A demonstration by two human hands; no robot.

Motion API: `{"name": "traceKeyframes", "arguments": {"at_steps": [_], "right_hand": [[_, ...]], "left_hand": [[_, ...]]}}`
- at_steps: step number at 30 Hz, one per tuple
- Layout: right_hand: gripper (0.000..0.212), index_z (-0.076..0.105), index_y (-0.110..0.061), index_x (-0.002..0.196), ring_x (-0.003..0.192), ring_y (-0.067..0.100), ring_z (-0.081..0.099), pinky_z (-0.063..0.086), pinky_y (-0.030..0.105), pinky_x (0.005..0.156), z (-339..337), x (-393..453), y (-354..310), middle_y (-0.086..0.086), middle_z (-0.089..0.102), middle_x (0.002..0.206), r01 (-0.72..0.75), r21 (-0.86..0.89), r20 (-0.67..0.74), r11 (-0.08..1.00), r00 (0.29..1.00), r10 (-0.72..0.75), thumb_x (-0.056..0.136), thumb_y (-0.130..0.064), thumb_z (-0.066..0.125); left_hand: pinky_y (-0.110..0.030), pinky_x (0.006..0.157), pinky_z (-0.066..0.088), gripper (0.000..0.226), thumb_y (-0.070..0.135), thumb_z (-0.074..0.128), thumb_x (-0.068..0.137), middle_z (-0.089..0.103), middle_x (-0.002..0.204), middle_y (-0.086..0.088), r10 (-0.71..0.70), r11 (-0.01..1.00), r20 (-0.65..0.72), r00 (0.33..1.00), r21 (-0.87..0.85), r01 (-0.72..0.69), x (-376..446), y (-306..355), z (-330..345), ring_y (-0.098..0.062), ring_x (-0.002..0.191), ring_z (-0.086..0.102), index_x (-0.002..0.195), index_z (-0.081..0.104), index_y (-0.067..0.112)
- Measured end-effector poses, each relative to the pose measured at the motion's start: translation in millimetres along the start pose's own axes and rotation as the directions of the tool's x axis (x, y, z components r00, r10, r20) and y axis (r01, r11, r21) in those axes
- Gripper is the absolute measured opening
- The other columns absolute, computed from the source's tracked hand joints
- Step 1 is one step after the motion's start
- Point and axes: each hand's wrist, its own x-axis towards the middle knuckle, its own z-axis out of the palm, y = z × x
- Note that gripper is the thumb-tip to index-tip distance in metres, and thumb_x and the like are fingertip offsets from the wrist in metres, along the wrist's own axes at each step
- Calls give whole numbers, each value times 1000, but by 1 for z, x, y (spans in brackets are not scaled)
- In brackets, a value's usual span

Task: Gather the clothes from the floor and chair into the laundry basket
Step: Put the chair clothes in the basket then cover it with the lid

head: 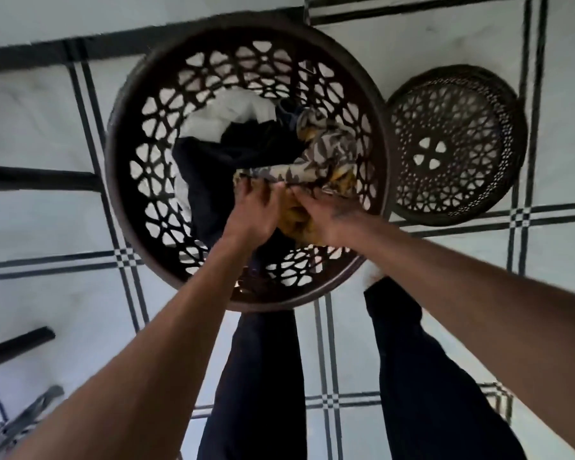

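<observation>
The patterned cloth (pixel 316 161) lies inside the basket (pixel 130 180), on top of dark (pixel 213 167) and white clothes (pixel 226 114), likely so the pile packs down. Both hands reach in from above: the left hand (pixel 251 212) and right hand (pixel 326 214) curl their fingers into its near edge, apparently tucking it in. The lid (pixel 452 146) lies on the tiled floor (pixel 40 134) just beside the basket, leaving the mouth open.

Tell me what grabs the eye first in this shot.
A big dark laundry basket with lattice cut-outs fills the middle, standing on a white tiled floor with black lines. Both hands meet inside it, the left hand and right hand pressing a yellow and grey patterned cloth onto dark and white clothes. The matching round lid lies on the floor just right of the basket.
</observation>
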Motion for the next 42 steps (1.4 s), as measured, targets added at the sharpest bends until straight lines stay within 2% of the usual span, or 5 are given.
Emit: {"name": "traceKeyframes", "arguments": {"at_steps": [12, 16, 23, 33, 42], "right_hand": [[16, 70, -16, 100, 86, -6, 62, 43, 2, 76, -50, -140, 82, -7, 72, 97, 207, 801, -549, 562, 628, 551, 93, -9, 58], [28, 68, -16, 107, 101, 15, 65, 44, 21, 80, 30, -116, 182, -2, 70, 105, -98, 812, -343, 576, 718, 606, 83, -20, 56], [69, 55, -17, 131, 128, 36, 45, 39, 42, 105, 130, 24, 312, 14, 57, 129, -302, 354, -340, 885, 840, 423, 71, -45, 74], [20, 69, -17, 110, 100, 27, 62, 45, 40, 92, 125, 18, 325, 6, 70, 105, -217, 282, -466, 935, 820, 331, 94, -20, 57], [35, 65, -6, 112, 94, 22, 69, 57, 31, 80, -53, -159, 322, 4, 72, 101, 462, 886, -247, 22, 433, 867, 103, -35, 47]], "left_hand": [[-19, 102, 39, 31, 8, 54, 91, 57, 131, -8, 459, 868, -400, 793, 10, -497, -142, 155, 43, -16, 123, 51, 120, 64, 10], [-30, 83, 51, 26, 9, 54, 89, 67, 110, 0, 533, 844, -99, 840, -5, -537, -116, 174, 158, -18, 99, 63, 109, 69, 15], [-39, 99, 50, 27, 7, 46, 94, 71, 113, -8, -368, 881, -114, 923, -360, 306, 60, 102, 327, -30, 110, 64, 106, 68, 16], [-25, 89, 48, 33, 4, 45, 94, 66, 110, 9, -57, 976, -145, 988, -215, 25, 55, 140, 325, -7, 102, 59, 114, 66, 20], [-13, 89, 33, 41, -3, 45, 93, 61, 124, -1, 242, 954, -281, 929, -107, -281, -33, 272, 206, -11, 110, 55, 125, 63, 16]]}}
